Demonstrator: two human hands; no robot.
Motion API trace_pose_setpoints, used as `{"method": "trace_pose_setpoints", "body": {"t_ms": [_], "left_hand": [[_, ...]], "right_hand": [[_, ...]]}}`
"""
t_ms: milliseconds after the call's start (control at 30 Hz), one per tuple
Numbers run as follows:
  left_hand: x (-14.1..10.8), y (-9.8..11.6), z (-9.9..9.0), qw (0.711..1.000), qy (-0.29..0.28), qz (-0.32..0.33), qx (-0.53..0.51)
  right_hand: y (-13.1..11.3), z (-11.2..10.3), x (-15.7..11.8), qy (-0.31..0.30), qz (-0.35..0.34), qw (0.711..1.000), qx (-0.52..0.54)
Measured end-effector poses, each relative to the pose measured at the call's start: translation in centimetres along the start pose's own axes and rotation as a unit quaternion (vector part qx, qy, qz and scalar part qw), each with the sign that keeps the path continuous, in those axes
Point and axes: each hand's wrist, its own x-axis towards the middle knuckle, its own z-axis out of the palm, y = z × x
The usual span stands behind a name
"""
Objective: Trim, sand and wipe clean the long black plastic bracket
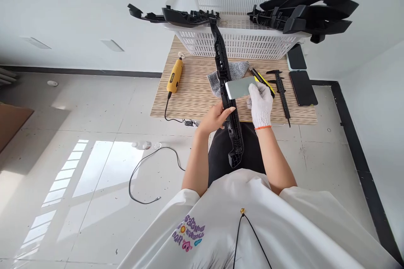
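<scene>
Basically, head view only: a long black strip (pixel 223 66) ran away from the person, its near end out past the edge of the desk (pixel 195 80) over the dark trousers (pixel 254 147), its far end up in front of the rim of the white basket (pixel 202 44). Long axis was close to fore-and-aft, near end angled a little to the right. A flat slab (pixel 241 87), grey-green with a white edge, lay crosswise to it, left end over the strip; whether the two touched, couldn't tell.

The bare left hand (pixel 213 119) was the nearer one, on the strip itself: fingers closed around it from the left, thumb across the upper side, just nearer the person than the slab's crossing point. Remaining fingertips were mostly hidden underneath.

The gloved right hand (pixel 261 100) sat right of the strip, apart from it. Its fingers were clamped on the slab's right end, with the slab pointing left from them to the strip. Exact fingertip placement under the slab was unclear.

Nearby: grey cloth (pixel 239 69) beneath and behind the strip, yellow-and-black knife (pixel 267 84) just beyond the glove, black caliper (pixel 282 94) farther right. Yellow rotary tool (pixel 175 75) was off left, well apart from both hands.
</scene>
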Motion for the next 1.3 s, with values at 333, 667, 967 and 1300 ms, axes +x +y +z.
{"method": "trace_pose_setpoints", "body": {"t_ms": [333, 667, 967, 1300], "left_hand": [[0.09, -0.25, 0.09, 1.000, 0.012, 0.011, -0.017], [0.13, -0.62, 0.09, 0.999, 0.019, 0.014, -0.037], [0.11, -0.40, 0.05, 0.999, 0.015, 0.011, -0.030], [0.10, -0.29, 0.14, 1.000, 0.007, 0.006, -0.007]], "right_hand": [[-0.50, 0.01, -0.09, -0.045, 0.012, 0.999, 0.008], [-0.24, 0.07, -0.13, -0.073, 0.012, 0.997, -0.007], [-0.45, 0.10, -0.16, -0.059, 0.002, 0.998, -0.003], [-0.26, 0.24, -0.23, -0.051, 0.005, 0.999, -0.016]]}}
